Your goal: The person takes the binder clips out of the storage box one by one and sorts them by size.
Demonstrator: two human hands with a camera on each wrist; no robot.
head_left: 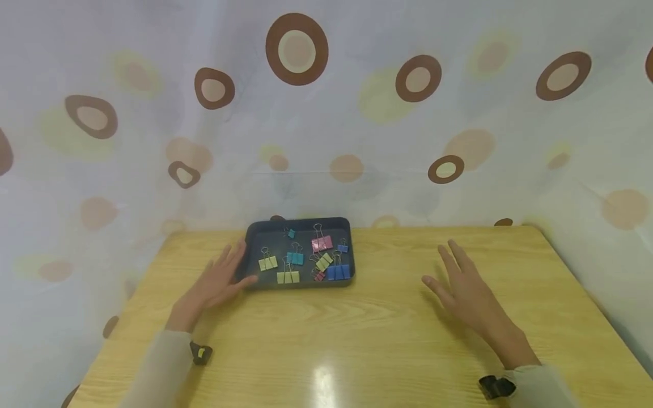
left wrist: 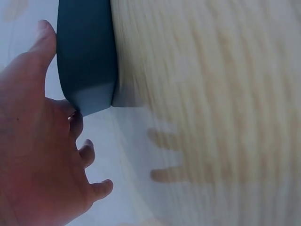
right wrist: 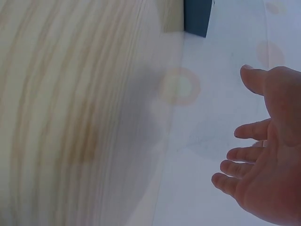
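Note:
A dark shallow tray (head_left: 301,286) lies at the back of the wooden table, left of its middle. In it are several binder clips, among them a pink clip (head_left: 321,243), a large blue clip (head_left: 338,272), a teal clip (head_left: 295,258) and a yellow clip (head_left: 288,277). My left hand (head_left: 216,280) is at the tray's left end, thumb by the front corner and fingers extended along the side. The left wrist view shows the thumb (left wrist: 44,40) beside the tray wall. Out to the right, my right hand (head_left: 469,294) hovers over the table with spread fingers, holding nothing.
The wooden table (head_left: 316,334) meets a light curtain (head_left: 326,124) with brown ring patterns behind it and at the sides. Each wrist wears a dark strapped device, such as the right wrist's black one (head_left: 497,387).

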